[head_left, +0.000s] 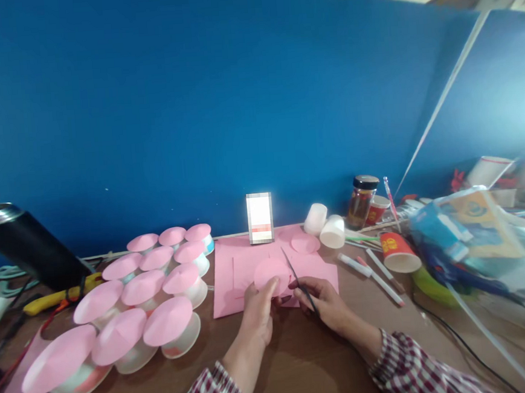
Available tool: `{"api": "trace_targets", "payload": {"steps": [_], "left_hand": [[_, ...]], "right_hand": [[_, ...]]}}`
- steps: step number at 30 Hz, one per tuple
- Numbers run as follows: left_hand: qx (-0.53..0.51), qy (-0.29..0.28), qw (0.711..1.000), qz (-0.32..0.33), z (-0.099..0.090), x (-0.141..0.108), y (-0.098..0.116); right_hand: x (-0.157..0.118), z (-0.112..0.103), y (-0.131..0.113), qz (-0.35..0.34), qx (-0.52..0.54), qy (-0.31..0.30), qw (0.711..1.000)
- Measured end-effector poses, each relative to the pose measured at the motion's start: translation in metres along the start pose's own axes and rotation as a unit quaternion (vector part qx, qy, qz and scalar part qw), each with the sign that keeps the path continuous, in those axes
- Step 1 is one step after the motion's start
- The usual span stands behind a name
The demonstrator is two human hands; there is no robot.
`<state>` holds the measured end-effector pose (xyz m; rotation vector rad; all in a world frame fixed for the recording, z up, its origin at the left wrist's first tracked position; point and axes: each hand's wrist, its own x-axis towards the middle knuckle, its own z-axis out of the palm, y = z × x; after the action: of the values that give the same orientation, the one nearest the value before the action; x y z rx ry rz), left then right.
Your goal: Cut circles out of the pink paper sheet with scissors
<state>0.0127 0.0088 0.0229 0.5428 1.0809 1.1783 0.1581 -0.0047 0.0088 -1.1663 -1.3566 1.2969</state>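
Near the middle of the table, my left hand [262,302] is closed on the edge of a pink paper disc [269,273], thumb on top. My right hand [323,301] grips dark scissors [298,277], one long blade pointing away from me beside the disc's right edge. Fingers partly hide the handles. Beneath both lie pink paper sheets [226,284]. Another pink disc [305,243] rests at their back right. To the left stand several paper cups [181,336], topped with shallow pink paper cones [167,321].
Two white cups [332,232] stand behind the sheets, with markers [378,281] to their right. A jar [363,200], a red cup [398,251] and clutter fill the right. At left are a black flask [34,248] and a yellow-handled tool [55,299]. A blue partition [237,101] rises behind.
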Motion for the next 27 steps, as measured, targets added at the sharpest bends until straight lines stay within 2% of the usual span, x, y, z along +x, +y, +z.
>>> {"api": "trace_targets", "payload": {"steps": [5, 9, 11, 14, 16, 19, 21, 24, 25, 26, 27], "left_hand": [[-0.012, 0.016, 1.000, 0.005, 0.000, 0.002, -0.002], [-0.037, -0.015, 0.999, 0.037, 0.000, 0.003, -0.003], [-0.048, -0.029, 0.997, 0.048, 0.001, 0.002, -0.003], [-0.039, -0.033, 0.997, 0.052, 0.001, -0.001, -0.002], [-0.004, -0.044, 0.997, 0.059, 0.001, -0.002, -0.003], [0.082, -0.085, 0.988, 0.100, 0.001, -0.005, -0.004], [0.144, -0.101, 0.975, 0.135, 0.001, -0.006, -0.006], [0.197, -0.120, 0.959, 0.165, 0.001, -0.007, -0.008], [0.196, -0.120, 0.958, 0.171, 0.000, -0.007, -0.009], [0.188, -0.107, 0.960, 0.180, 0.000, -0.006, -0.009], [0.178, -0.083, 0.961, 0.193, -0.001, -0.005, -0.009]], "right_hand": [[-0.004, 0.002, -0.001, -0.038, -0.007, 0.022, 0.999], [-0.010, 0.006, -0.003, -0.127, -0.094, 0.061, 0.986], [-0.010, 0.006, -0.004, -0.144, -0.122, 0.076, 0.979], [-0.004, 0.004, -0.008, -0.137, -0.110, 0.119, 0.977], [0.002, 0.002, -0.012, -0.127, -0.059, 0.145, 0.980], [0.007, -0.002, -0.019, -0.098, 0.014, 0.137, 0.986], [0.007, -0.003, -0.021, -0.079, 0.015, 0.117, 0.990], [0.008, -0.009, -0.025, -0.094, -0.096, 0.103, 0.985], [0.011, -0.013, -0.027, -0.111, -0.161, 0.106, 0.975], [0.016, -0.019, -0.031, -0.130, -0.251, 0.122, 0.952], [0.023, -0.025, -0.034, -0.135, -0.282, 0.135, 0.940]]}}
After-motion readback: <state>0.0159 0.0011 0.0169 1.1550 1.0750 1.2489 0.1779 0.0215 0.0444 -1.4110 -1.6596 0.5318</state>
